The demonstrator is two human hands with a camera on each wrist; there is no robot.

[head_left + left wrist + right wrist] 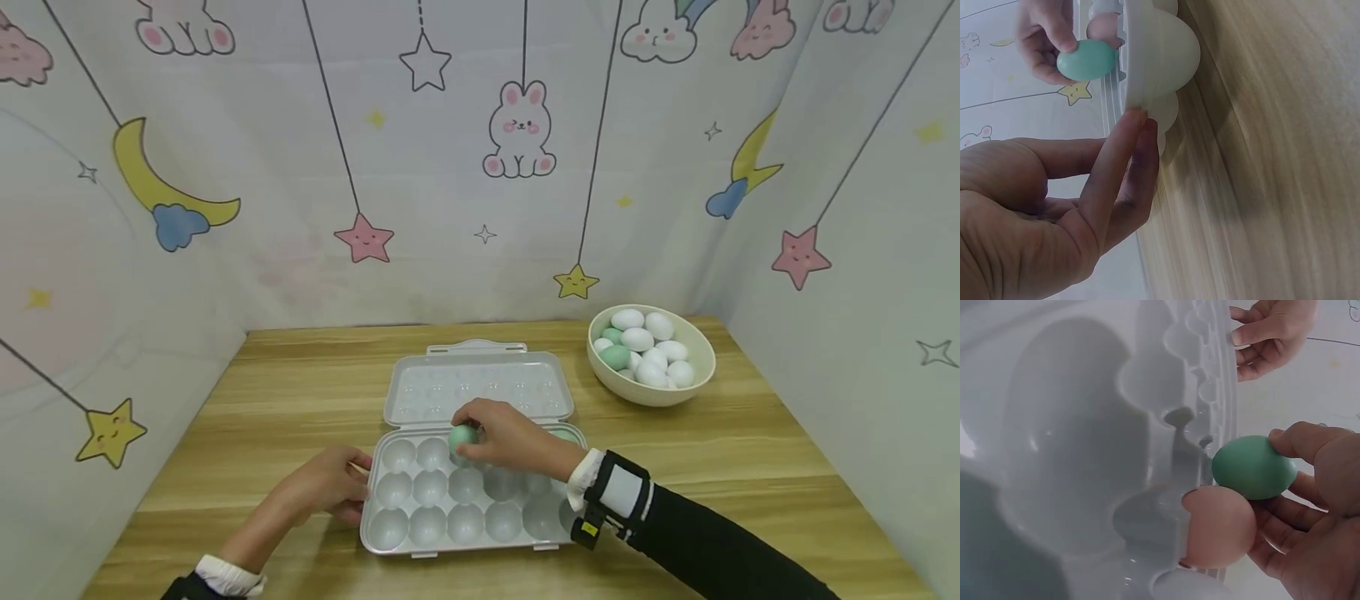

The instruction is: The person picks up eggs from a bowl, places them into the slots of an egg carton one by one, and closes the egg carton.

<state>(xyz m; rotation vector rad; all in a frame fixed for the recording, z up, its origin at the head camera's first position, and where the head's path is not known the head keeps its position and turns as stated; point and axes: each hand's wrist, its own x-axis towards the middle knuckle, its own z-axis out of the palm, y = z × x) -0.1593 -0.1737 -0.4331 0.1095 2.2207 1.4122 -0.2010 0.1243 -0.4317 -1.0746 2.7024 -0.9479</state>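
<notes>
My right hand pinches a green egg between thumb and fingers. This egg is at the third cup from the left in the back row of an open white egg carton. Beside it a pinkish egg sits in the carton, hidden under the hand in the head view. Another green egg shows at the back right corner. With thumb and fingertips meeting at the rim, my left hand holds the carton's left side. Most of the visible cups hold nothing.
A cream bowl with several white and green eggs stands at the back right of the wooden table. Behind the cups, the carton's lid lies folded back. Printed cloth walls enclose the table's back and sides.
</notes>
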